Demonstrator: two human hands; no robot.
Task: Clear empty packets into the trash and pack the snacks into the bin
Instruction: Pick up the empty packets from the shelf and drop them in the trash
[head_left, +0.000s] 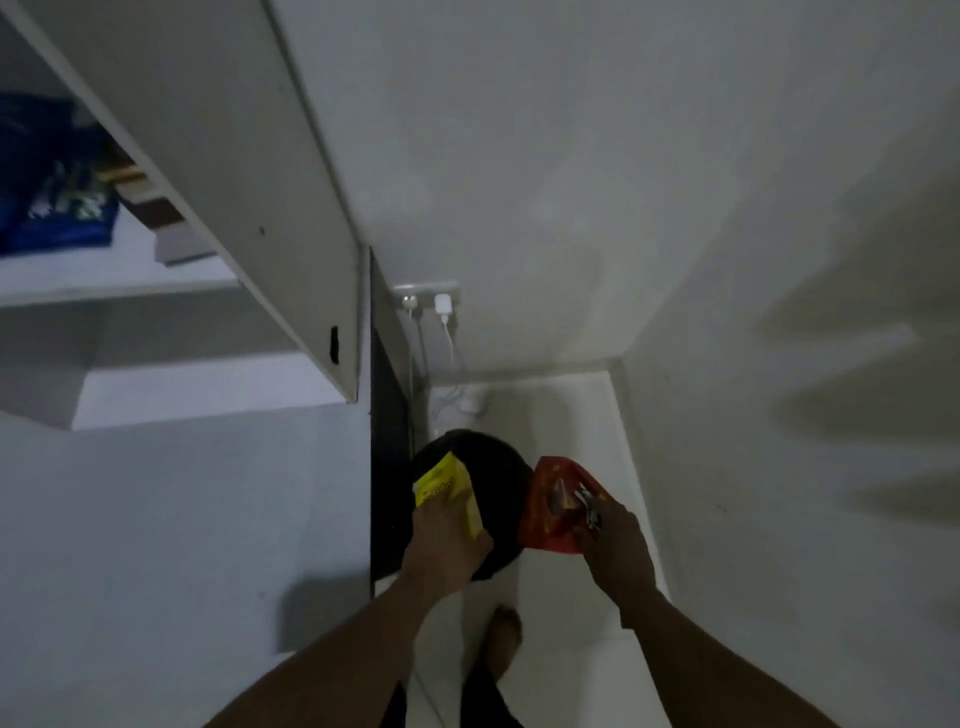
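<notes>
Wall: I see a pale wall (597, 171) filling the upper and right side of the view, with shadows across its right part.
Shelf unit: a white shelf unit (218, 171) stands on my left, with blue items (49, 187) on an upper shelf; I cannot tell what they are.
Floor: a light floor (566, 447) runs down a narrow gap between unit and wall; one bare foot (505, 642) shows low in the frame.
Trash bin: a round black trash bin (496, 470) sits on the floor, against the dark side of the unit, straight under my hands.
Left hand: my left hand (444, 545) is over the bin, fingers clenched around a yellow packet (451, 491), which is held over the bin's opening.
Right hand: my right hand (615, 551) grips a red packet (553, 506) by its edge, beside the bin's right rim, partly over the floor.
Socket: a wall socket (427, 297) holds a white charger (442, 304), its cable dropping toward the floor behind the bin.
</notes>
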